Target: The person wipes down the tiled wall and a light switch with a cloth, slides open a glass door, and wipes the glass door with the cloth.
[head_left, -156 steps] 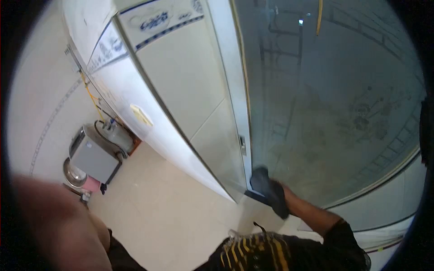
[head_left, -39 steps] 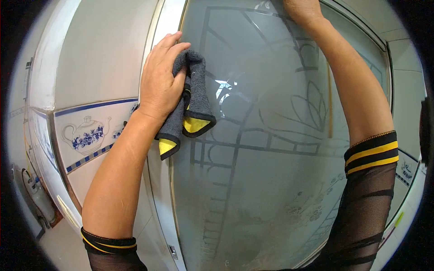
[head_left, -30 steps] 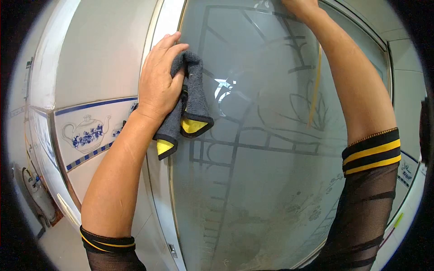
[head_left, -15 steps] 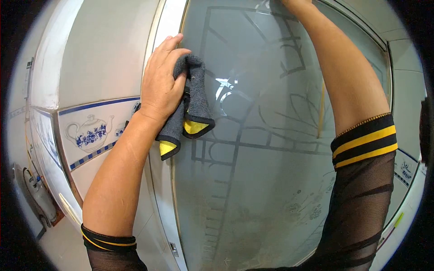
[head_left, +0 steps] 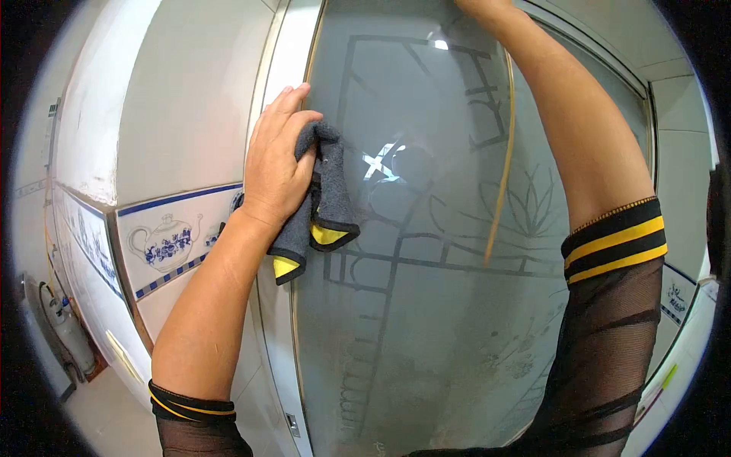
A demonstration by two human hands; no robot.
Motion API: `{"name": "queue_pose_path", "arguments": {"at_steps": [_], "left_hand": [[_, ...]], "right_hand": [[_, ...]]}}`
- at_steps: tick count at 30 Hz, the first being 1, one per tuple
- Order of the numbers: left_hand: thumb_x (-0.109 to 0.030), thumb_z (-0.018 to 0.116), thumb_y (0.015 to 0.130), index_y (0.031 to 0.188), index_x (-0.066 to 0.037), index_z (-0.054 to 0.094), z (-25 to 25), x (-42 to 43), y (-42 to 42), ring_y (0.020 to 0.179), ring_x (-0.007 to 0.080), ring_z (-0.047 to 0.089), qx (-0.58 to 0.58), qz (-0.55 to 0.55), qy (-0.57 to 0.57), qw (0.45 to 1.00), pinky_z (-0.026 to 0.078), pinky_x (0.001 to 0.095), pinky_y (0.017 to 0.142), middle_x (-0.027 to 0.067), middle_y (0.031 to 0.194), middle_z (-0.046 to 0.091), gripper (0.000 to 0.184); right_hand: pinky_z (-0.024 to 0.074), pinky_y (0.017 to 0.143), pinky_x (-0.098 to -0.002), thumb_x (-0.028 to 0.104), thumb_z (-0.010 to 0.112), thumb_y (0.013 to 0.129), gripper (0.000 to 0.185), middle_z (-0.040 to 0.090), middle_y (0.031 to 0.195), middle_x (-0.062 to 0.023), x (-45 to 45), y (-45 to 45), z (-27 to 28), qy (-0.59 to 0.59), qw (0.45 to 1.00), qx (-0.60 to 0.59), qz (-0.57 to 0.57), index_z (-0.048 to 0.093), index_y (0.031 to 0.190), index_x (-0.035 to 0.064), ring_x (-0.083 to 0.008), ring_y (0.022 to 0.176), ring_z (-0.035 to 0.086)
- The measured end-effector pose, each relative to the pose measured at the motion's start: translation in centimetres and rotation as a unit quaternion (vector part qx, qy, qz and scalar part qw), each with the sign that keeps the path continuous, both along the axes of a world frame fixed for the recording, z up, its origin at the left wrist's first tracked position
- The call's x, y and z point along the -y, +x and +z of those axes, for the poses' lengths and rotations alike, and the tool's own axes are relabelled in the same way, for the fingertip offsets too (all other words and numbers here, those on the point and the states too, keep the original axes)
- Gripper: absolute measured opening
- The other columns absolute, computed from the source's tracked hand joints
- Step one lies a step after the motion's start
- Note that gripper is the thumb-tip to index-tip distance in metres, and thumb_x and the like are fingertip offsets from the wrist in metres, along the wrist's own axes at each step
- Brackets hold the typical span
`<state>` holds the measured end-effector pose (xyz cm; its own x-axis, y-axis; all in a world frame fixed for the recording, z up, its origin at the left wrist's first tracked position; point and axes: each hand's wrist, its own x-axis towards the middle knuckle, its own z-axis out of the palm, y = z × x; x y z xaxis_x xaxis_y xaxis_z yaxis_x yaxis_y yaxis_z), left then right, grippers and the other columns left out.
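Note:
My left hand [head_left: 276, 156] lies against the white door frame [head_left: 295, 365], its fingers pointing up. Between thumb and palm it holds a dark grey cleaning cloth [head_left: 333, 186] with black edging and a yellow underside, which hangs down beside the glass. The frosted glass door [head_left: 457, 335] carries etched lines and a plant pattern. High at the top edge, only part of my right hand [head_left: 487, 7] shows, near the upper glass; its fingers are out of view, so what it holds cannot be seen.
Tiles with a blue teapot [head_left: 169, 242] line the wall at left. A grey gas cylinder [head_left: 72, 331] stands at the far lower left. A narrow yellowish strip [head_left: 500, 179] shows on the glass. The door's top frame [head_left: 601, 53] slants down at right.
The view has shifted slightly, so the door and wall sit lower. My right hand and forearm have moved a little left, and the yellowish strip appears further left. The left hand still holds the cloth.

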<state>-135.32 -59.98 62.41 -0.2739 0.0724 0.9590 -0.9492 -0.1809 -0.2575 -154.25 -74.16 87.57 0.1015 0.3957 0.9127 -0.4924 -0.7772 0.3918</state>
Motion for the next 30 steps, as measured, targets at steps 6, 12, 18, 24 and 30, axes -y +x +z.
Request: {"name": "queue_pose_path", "arguments": {"at_steps": [6, 12, 18, 24, 30], "left_hand": [[0.010, 0.048, 0.065, 0.100, -0.003, 0.054, -0.1, 0.1, 0.1, 0.129, 0.0328, 0.033, -0.006, 0.010, -0.001, 1.000, 0.025, 0.0399, 0.107, 0.0129, 0.133, 0.044, 0.037], [0.004, 0.055, 0.067, 0.097, -0.005, 0.055, -0.2, 0.2, 0.2, 0.127, 0.0319, 0.035, -0.005, 0.021, -0.002, 1.000, 0.027, 0.0409, 0.106, 0.0114, 0.131, 0.045, 0.032], [0.005, 0.054, 0.067, 0.097, -0.004, 0.055, -0.2, 0.1, 0.1, 0.127, 0.0318, 0.035, -0.007, 0.008, 0.002, 1.000, 0.028, 0.0409, 0.106, 0.0111, 0.132, 0.045, 0.031], [0.009, 0.049, 0.065, 0.098, -0.003, 0.055, -0.2, 0.0, -0.1, 0.130, 0.0328, 0.032, -0.016, -0.007, 0.008, 1.000, 0.023, 0.0403, 0.108, 0.0128, 0.134, 0.044, 0.035], [0.011, 0.048, 0.064, 0.098, -0.003, 0.055, -0.3, 0.2, 0.0, 0.131, 0.0325, 0.031, -0.016, -0.021, 0.014, 1.000, 0.022, 0.0399, 0.109, 0.0134, 0.134, 0.043, 0.038]], "right_hand": [[0.0466, 0.071, -0.0438, 0.014, 0.055, 0.077, 0.010, 0.064, 0.083, -0.0179, -0.1, 0.3, -0.5, -0.045, 0.998, 0.020, -0.025, 0.061, 0.080, 0.0067, -0.0352, 0.081, 0.061], [0.0463, 0.071, -0.0440, 0.009, 0.050, 0.079, 0.010, 0.063, 0.085, -0.0171, 1.1, 1.5, 0.0, -0.130, 0.990, 0.018, -0.044, 0.059, 0.082, 0.0062, -0.0353, 0.083, 0.060], [0.0463, 0.072, -0.0429, 0.016, 0.056, 0.080, 0.012, 0.063, 0.084, -0.0164, -0.4, -1.3, -1.3, -0.023, 0.998, -0.004, -0.050, 0.059, 0.086, 0.0062, -0.0349, 0.083, 0.060], [0.0466, 0.073, -0.0427, 0.015, 0.059, 0.079, 0.014, 0.064, 0.087, -0.0168, 2.9, -3.5, -1.2, -0.048, 0.999, 0.017, -0.017, 0.061, 0.089, 0.0048, -0.0343, 0.084, 0.060], [0.0466, 0.075, -0.0430, 0.012, 0.057, 0.078, 0.015, 0.064, 0.089, -0.0174, 2.4, -4.5, -1.9, -0.011, 1.000, 0.023, 0.006, 0.065, 0.089, 0.0041, -0.0346, 0.085, 0.061]]}}
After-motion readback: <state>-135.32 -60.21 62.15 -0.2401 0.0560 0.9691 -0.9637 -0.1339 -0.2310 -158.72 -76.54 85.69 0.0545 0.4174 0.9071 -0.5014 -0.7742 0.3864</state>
